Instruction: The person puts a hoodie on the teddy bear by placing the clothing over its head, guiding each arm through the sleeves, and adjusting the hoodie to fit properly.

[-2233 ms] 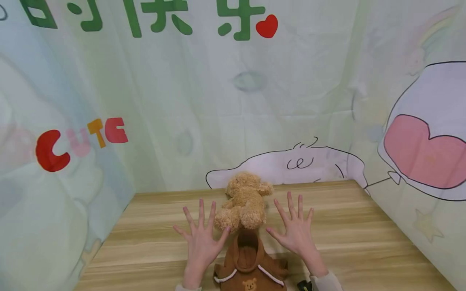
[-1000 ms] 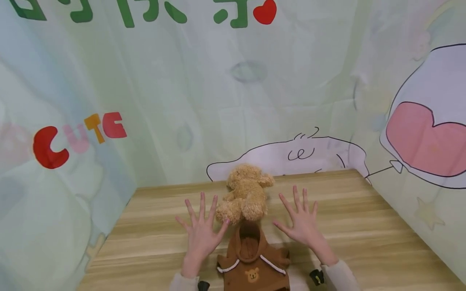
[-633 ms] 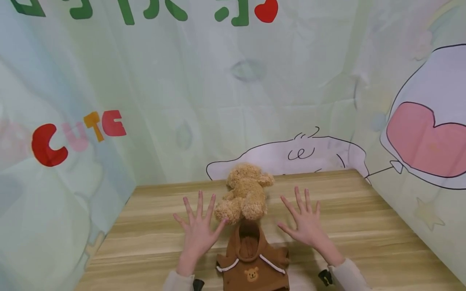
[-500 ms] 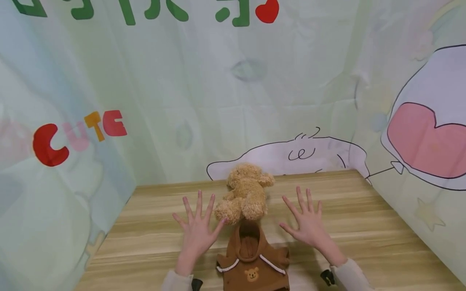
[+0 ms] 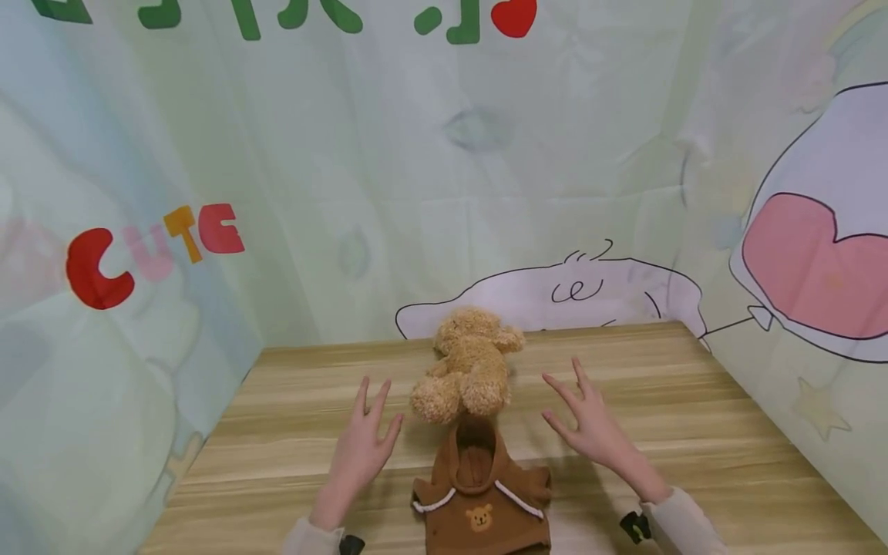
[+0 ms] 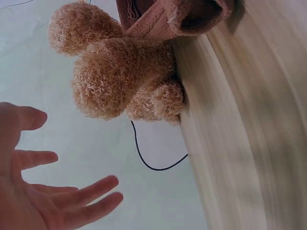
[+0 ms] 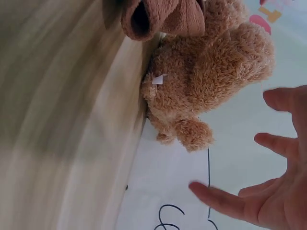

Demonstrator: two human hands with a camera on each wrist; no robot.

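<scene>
A tan, curly-furred teddy bear (image 5: 475, 362) lies on the table in the head view, its legs toward me. In front of it a small brown hoodie (image 5: 486, 497) lies flat, with white drawstrings and a bear-face patch on the chest. My left hand (image 5: 362, 447) hovers left of the hoodie, fingers spread and holding nothing. On the other side, my right hand (image 5: 593, 428) hangs over the table with its fingers apart. Both wrist views show the bear's legs (image 6: 103, 72) and a hoodie sleeve (image 7: 148, 17) away from the fingers.
The wood-grain table (image 5: 694, 432) runs back to a printed cloth backdrop (image 5: 333, 193) with cartoon drawings and letters. Cloth side panels stand left and right. Small dark devices (image 5: 634, 526) sit at both wrists.
Both hands have turned from wide-spread palms to a more sideways, relaxed pose and moved farther apart. The head view has tilted down a little. Bear and hoodie stay in place.
</scene>
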